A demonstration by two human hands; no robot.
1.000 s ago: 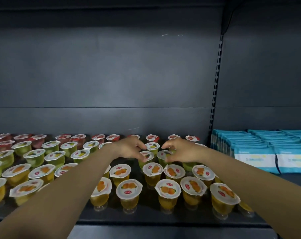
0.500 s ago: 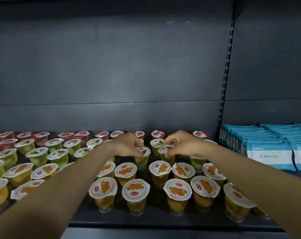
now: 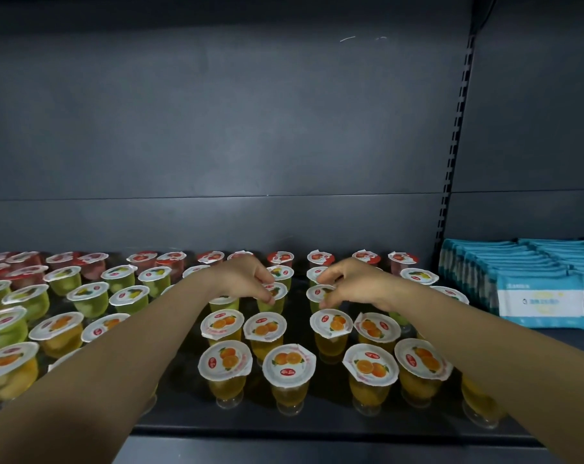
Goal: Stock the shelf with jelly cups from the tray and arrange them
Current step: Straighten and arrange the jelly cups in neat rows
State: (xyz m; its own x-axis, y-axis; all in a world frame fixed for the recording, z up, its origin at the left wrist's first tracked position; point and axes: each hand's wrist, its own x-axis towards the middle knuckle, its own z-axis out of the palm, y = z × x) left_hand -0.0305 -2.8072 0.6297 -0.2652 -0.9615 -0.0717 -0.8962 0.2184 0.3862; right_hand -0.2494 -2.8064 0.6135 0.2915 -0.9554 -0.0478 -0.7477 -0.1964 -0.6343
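Rows of jelly cups stand on the dark shelf [image 3: 317, 433]: red ones at the back, green in the middle, orange ones [image 3: 288, 373] in front. My left hand [image 3: 247, 279] reaches over the rows and pinches the rim of a green jelly cup [image 3: 273, 298] in the middle row. My right hand [image 3: 350, 284] curls its fingers around the lid edge of the neighbouring green jelly cup [image 3: 319, 296]. A dark gap shows between the two cups. No tray is in view.
A block of blue-and-white packets [image 3: 538, 283] fills the shelf section to the right, past a slotted upright [image 3: 451, 169]. The grey back panel [image 3: 217, 128] rises behind the cups. More cups crowd the left end of the shelf.
Both hands stayed on the two green cups in the middle row and drew slightly apart, widening the gap between the cups. The camera moved closer and a little left.
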